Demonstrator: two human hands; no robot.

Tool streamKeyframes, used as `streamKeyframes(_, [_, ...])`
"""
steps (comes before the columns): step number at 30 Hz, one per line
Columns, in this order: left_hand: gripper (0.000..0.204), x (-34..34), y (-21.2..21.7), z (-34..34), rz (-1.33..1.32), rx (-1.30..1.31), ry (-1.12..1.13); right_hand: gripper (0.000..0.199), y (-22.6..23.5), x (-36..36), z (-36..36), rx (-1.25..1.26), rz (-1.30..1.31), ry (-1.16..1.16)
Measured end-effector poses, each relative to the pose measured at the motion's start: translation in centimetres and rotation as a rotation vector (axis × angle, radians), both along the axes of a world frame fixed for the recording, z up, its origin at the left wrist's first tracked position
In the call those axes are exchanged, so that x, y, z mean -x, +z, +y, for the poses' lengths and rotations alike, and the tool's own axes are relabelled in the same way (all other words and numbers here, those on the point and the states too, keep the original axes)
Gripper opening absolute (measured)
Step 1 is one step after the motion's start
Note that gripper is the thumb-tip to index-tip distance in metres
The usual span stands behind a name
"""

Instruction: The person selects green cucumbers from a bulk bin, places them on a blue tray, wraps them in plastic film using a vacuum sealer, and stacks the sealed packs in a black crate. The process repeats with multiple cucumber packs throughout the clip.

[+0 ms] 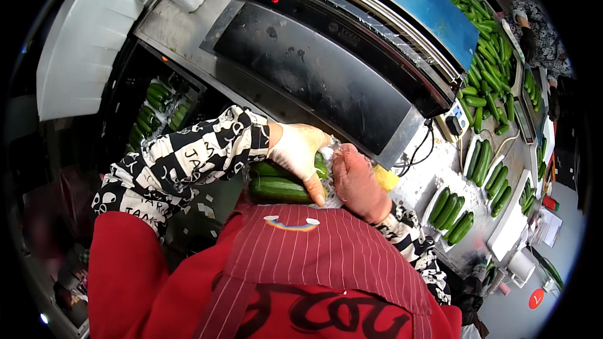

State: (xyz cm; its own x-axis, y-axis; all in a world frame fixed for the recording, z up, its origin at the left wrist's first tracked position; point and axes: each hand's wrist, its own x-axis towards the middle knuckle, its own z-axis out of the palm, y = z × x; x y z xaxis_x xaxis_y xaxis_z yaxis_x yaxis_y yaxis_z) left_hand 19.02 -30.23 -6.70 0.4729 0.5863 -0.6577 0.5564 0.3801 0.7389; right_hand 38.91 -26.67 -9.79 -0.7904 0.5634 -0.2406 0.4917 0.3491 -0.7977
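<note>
Close against my apron lies a pack of cucumbers (278,189), dark green and side by side. My left hand (300,150) lies over the pack from above, thumb pointing down across its right end, fingers partly hidden behind it. My right hand (359,182) is curled at the pack's right end, fingers bent in. Crumpled clear plastic film (331,179) shows between the two hands, against the right fingers. The right fingertips are hidden, but they appear to pinch the film. A bit of yellow material (385,178) shows just beyond the right hand.
Ahead stands a wrapping machine with a black plate (308,69) and a blue cover (408,0). Loose cucumbers (487,69) heap at the far right, with trays of cucumbers (447,209) nearer. A crate of packs (154,113) sits left, below a white foam box (88,50). Another person (540,34) works far right.
</note>
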Motion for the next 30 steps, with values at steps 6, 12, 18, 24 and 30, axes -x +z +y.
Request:
streamKeyframes(6, [0.104, -2.9, -4.3, -2.2, -0.106, 0.133, 0.068, 0.020, -1.5, -1.6, 3.9, 0.341, 0.072, -0.047])
streamKeyframes(12, [0.108, -2.4, -1.2, -3.8, -0.164, -0.052, 0.224, 0.020, -4.4, -1.1, 3.7, 0.350, 0.092, 0.069])
streamKeyframes(18, [0.090, 0.3, -0.7, -7.2, -0.250, -0.046, 0.495, 0.018, -5.0, -2.0, -0.8, 0.485, 0.110, -0.094])
streamKeyframes(24, [0.083, 5.6, -3.8, -12.0, -0.211, -0.044, 0.609, 0.023, 1.3, 5.3, -4.0, 0.392, 0.169, 0.172])
streamKeyframes(30, [0.074, 12.1, -9.2, -19.8, -0.529, -0.115, 1.058, 0.051, -1.0, 15.3, -6.6, 0.615, 0.079, 0.421])
